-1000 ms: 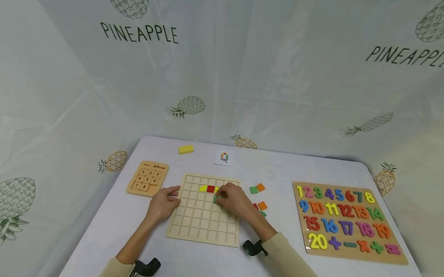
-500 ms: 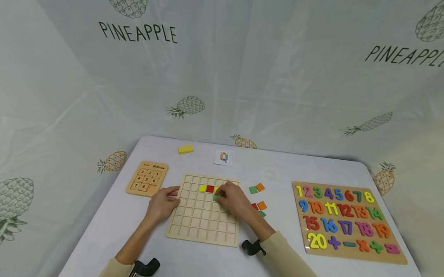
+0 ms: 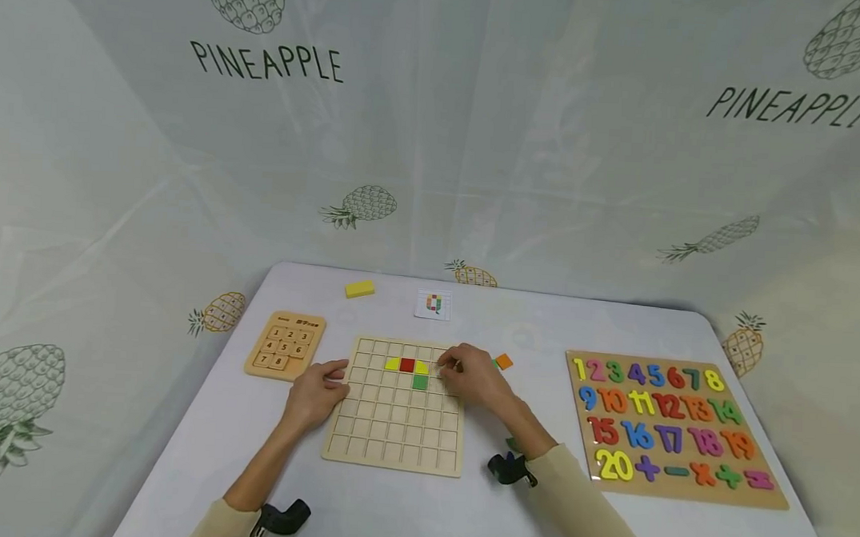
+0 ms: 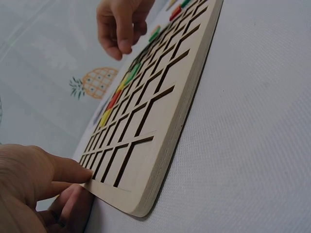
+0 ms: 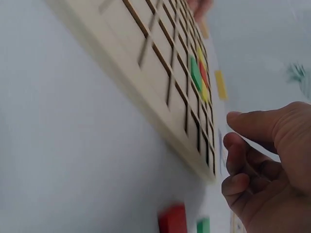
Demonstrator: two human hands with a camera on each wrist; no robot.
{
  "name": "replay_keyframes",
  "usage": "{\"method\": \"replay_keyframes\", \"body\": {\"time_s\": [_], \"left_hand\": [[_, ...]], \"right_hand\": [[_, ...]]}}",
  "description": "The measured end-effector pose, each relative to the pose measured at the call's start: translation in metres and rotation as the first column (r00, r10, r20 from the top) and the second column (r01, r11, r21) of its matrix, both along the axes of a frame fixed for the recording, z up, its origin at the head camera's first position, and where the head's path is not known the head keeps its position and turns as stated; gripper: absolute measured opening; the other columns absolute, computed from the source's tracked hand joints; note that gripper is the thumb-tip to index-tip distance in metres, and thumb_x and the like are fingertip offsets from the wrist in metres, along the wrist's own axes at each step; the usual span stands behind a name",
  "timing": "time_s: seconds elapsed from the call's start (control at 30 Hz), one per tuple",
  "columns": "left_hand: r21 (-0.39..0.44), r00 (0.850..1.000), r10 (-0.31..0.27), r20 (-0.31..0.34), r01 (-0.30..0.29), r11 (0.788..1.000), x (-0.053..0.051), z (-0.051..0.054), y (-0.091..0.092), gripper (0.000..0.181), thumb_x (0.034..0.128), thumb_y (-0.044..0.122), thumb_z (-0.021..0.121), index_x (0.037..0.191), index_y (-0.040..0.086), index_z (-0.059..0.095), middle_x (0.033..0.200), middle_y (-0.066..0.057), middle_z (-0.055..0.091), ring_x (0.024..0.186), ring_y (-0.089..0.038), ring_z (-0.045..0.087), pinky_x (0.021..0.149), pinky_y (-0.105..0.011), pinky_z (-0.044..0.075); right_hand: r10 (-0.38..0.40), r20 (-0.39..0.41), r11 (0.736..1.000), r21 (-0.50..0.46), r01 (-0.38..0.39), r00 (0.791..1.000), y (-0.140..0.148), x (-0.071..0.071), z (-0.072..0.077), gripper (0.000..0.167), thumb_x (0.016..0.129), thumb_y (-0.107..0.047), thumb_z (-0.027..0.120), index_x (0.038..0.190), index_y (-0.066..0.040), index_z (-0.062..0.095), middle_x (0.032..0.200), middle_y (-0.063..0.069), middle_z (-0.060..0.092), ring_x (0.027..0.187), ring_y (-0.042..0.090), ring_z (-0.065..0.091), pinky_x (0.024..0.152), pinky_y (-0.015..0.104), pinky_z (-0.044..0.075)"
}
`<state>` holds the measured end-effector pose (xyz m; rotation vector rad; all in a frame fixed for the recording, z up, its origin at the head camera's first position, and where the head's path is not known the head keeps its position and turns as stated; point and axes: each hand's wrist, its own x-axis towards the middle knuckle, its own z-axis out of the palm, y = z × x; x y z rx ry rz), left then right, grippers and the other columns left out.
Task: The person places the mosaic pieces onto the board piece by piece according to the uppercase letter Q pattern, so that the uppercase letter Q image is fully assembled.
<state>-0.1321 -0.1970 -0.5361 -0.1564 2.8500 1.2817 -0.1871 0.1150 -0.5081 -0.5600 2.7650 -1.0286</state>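
Note:
A wooden grid board lies in the middle of the table. In its upper rows sit a yellow piece, a red square, another yellow piece and, below that one, a green square. The left hand touches the board's left edge with its fingertips, also seen in the left wrist view. Above the board's right edge hovers the right hand, fingers bent and thumb apart from them; in the right wrist view the hand holds nothing.
An orange square lies right of the board, partly beside the right hand. Further right is a number board. At the left lies a numbered wooden puzzle. A yellow block and a patterned card lie at the back.
The right hand has let go of the green square on the board and moved right, uncovering it and the right yellow piece. The left hand has stayed at the board's left edge.

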Motion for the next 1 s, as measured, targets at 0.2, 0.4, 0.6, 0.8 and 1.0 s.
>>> {"method": "replay_keyframes", "body": {"time_s": [0.2,0.4,0.6,0.8,1.0], "left_hand": [[-0.010,1.000,0.005,0.001,-0.005,1.000,-0.001,0.000,-0.001,0.049,0.0847,0.012,0.074,0.133,0.008,0.066,0.108,-0.007,0.069,0.095,-0.021,0.071,0.082,-0.041,0.055],[-0.005,1.000,0.006,0.009,-0.006,1.000,0.000,0.000,-0.001,0.050,0.0850,0.013,0.074,0.133,0.008,0.065,0.109,-0.006,0.069,0.096,-0.021,0.071,0.082,-0.040,0.055],[-0.006,1.000,0.000,-0.008,0.000,1.000,0.001,0.000,0.000,0.049,0.0846,0.012,0.074,0.132,0.007,0.066,0.108,-0.008,0.069,0.095,-0.023,0.071,0.081,-0.041,0.055],[0.000,1.000,0.004,-0.002,-0.004,1.000,0.000,0.000,0.001,0.049,0.0846,0.011,0.075,0.133,0.007,0.066,0.108,-0.007,0.069,0.095,-0.022,0.071,0.081,-0.040,0.055],[-0.003,1.000,0.008,-0.003,-0.008,1.000,0.000,0.001,0.001,0.048,0.0849,0.011,0.075,0.132,0.007,0.066,0.107,-0.006,0.069,0.094,-0.021,0.071,0.080,-0.039,0.055]], "right_hand": [[-0.081,0.032,0.997,0.021,0.080,0.996,0.042,-0.014,0.005,0.016,0.095,-0.014,0.069,0.109,-0.010,0.076,0.097,-0.001,0.065,0.084,0.015,0.059,0.068,0.028,0.052],[-0.108,0.075,0.986,0.136,0.097,0.991,0.068,-0.021,0.001,0.026,0.093,-0.012,0.071,0.118,-0.008,0.074,0.110,0.008,0.060,0.091,0.020,0.055,0.076,0.031,0.054],[-0.138,0.071,0.980,0.153,0.126,0.988,0.071,-0.019,-0.005,0.020,0.092,-0.012,0.073,0.111,-0.009,0.076,0.114,0.009,0.057,0.095,0.022,0.054,0.078,0.031,0.055],[-0.138,0.052,0.983,0.133,0.130,0.989,0.072,-0.016,-0.004,0.018,0.091,-0.009,0.073,0.108,-0.010,0.073,0.112,0.010,0.058,0.094,0.023,0.055,0.079,0.034,0.057],[-0.146,0.066,0.986,0.093,0.140,0.987,0.069,-0.011,-0.003,0.016,0.091,-0.010,0.073,0.106,-0.013,0.069,0.099,0.003,0.062,0.089,0.022,0.055,0.076,0.032,0.055]]}}
